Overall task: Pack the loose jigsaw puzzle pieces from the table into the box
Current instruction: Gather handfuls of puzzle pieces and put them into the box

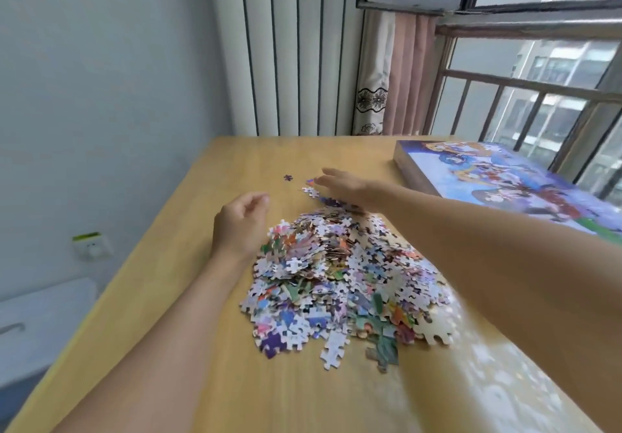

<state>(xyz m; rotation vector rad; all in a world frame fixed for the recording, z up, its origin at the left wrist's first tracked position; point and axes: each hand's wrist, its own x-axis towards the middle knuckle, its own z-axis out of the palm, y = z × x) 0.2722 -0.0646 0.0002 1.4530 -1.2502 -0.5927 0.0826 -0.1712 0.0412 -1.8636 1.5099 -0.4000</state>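
Observation:
A big heap of loose jigsaw pieces (340,281) lies in the middle of the wooden table (202,365). My left hand (240,227) rests at the heap's left edge, fingers loosely curled, holding nothing. My right hand (343,186) reaches across the far side of the heap with fingers straight, above a few stray pieces (313,192). One purple piece (287,177) lies alone further left. The puzzle box (488,183), with a colourful cartoon picture on top, sits closed at the table's right, far side.
The table stands in a corner, with a white wall on the left and a ribbed panel behind. A curtain (393,75) and a barred window (538,89) are at the right. A wall socket (92,247) and a white object (40,318) sit below the table's left edge.

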